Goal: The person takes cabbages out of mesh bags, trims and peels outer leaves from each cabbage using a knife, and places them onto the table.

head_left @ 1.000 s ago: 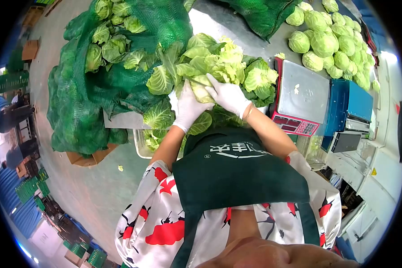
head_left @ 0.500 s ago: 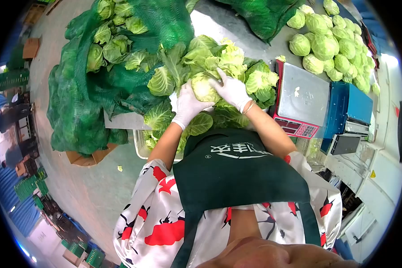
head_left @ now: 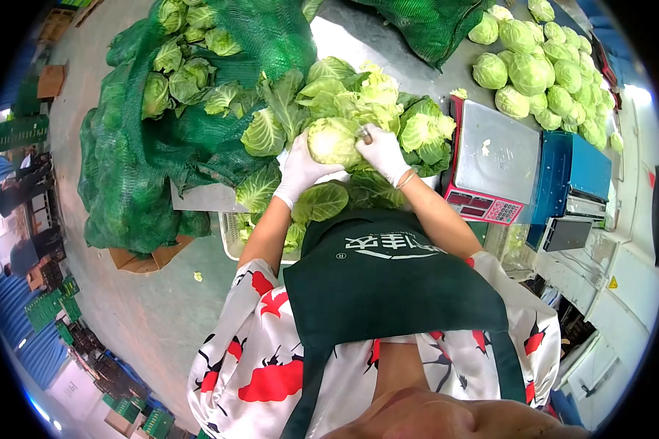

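A pale trimmed cabbage rests in my gloved left hand, whose fingers and thumb wrap its left and near sides. My gloved right hand is closed at the cabbage's right edge, around a small knife that shows only in part. Loose green leaves are heaped just beyond the cabbage. More leaves lie beneath my wrists, above a white basket.
Green mesh sacks of cabbages stand at the left. A scale with a red frame sits right of my hands, beside a blue machine. Trimmed cabbages are piled at the upper right. Another mesh sack lies at the top.
The knife first lay across the cabbage under my right hand. The cabbage has been turned, showing a pale rounded side, and my right hand has moved to its right edge.
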Tool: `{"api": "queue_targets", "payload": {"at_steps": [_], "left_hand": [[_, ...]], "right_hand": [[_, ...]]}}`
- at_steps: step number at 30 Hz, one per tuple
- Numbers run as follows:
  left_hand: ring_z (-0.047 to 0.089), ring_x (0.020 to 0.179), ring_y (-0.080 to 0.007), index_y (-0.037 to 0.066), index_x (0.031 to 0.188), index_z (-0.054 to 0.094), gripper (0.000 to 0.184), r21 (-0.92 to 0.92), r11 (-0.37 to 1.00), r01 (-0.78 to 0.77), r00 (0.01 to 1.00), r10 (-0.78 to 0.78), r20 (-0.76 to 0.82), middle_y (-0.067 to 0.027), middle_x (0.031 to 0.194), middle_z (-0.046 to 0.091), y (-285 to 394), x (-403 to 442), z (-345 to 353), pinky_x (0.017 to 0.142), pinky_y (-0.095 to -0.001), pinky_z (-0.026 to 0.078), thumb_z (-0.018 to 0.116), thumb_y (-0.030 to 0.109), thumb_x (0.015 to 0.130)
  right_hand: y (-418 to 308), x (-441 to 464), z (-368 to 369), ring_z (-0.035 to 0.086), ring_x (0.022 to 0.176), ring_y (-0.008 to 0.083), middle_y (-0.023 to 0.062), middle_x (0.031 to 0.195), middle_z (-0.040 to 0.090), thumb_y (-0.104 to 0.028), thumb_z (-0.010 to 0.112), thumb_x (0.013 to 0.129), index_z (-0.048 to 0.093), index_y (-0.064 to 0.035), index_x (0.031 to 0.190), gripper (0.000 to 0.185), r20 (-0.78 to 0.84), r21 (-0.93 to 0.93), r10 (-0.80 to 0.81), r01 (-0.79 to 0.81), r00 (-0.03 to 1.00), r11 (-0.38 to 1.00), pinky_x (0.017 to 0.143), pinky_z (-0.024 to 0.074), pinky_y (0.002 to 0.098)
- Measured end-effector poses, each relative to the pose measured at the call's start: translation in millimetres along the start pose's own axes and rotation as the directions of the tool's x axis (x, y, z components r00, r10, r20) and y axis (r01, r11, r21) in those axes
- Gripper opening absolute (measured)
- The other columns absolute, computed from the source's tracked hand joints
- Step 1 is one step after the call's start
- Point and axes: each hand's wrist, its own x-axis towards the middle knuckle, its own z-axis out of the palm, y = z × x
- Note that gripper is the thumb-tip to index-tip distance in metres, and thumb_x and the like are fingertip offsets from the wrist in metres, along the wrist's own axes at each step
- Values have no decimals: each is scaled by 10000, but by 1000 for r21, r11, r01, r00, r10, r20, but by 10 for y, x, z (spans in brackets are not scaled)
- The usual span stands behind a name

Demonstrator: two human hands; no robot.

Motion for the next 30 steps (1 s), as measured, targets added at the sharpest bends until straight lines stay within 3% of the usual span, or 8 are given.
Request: {"api": "queue_targets", "payload": {"at_steps": [7,10,13,16,19,22,27,30], "left_hand": [[535,1274,-368,-37,1517,237,1261,-84,995,58,998,-57,11,-244,1348,552,-254,-332,52,1079,-386,436,950,373,562],[568,1244,-363,-19,1551,135,1297,5,991,132,990,-132,49,-261,1364,532,-154,-414,103,1044,-392,470,948,298,592],[550,1271,-361,3,1559,125,1274,106,986,130,988,-137,67,-269,1415,482,-99,-433,96,1037,-406,481,939,305,626],[561,1258,-332,24,1564,133,1183,-158,970,185,981,-172,95,-227,1420,488,-169,-477,50,988,-407,511,904,274,703],[606,1187,-269,52,1560,182,1052,-756,536,375,918,-325,225,-142,1345,568,-118,-624,124,859,-406,584,862,245,782],[625,1154,-243,67,1516,266,932,-857,263,444,845,-440,303,-152,1315,579,-38,-657,283,815,-388,596,849,213,804],[642,1133,-257,-28,1371,439,796,-792,581,188,954,-300,6,-151,1259,623,-259,-523,596,974,-356,535,889,165,743],[625,1164,-290,-30,1414,409,950,-385,920,79,990,-117,-74,-187,1286,608,-248,-615,321,1017,-383,505,931,240,667]], "right_hand": [[-5,-89,-19,680,698,302,130,758,672,-293,702,842,678,-55,994,283,-49,132,62,-55,997,990,675,542,388],[-356,-141,60,696,904,372,182,994,715,-583,672,834,675,-119,1038,507,-89,-37,-92,89,992,995,810,539,450],[-539,121,-103,695,882,378,187,967,720,-605,654,843,683,-109,1029,530,328,-95,107,-80,938,992,798,538,456],[-435,262,-48,690,840,382,201,859,711,-519,696,833,697,-94,929,435,294,-27,93,-90,951,996,760,538,459],[-475,126,-6,691,826,371,188,839,709,-486,709,825,694,-91,914,405,217,-11,68,-67,974,998,742,539,456],[-516,-27,49,690,800,366,172,828,711,-474,697,836,694,-89,919,394,185,-25,-27,32,982,999,726,540,455],[-444,145,-156,688,627,292,131,692,695,-509,663,883,736,-104,958,418,-12,95,105,-103,994,990,603,540,410],[-212,370,-550,664,533,219,78,626,673,-445,723,879,708,-29,953,423,110,197,326,-342,939,919,501,512,358]]}}
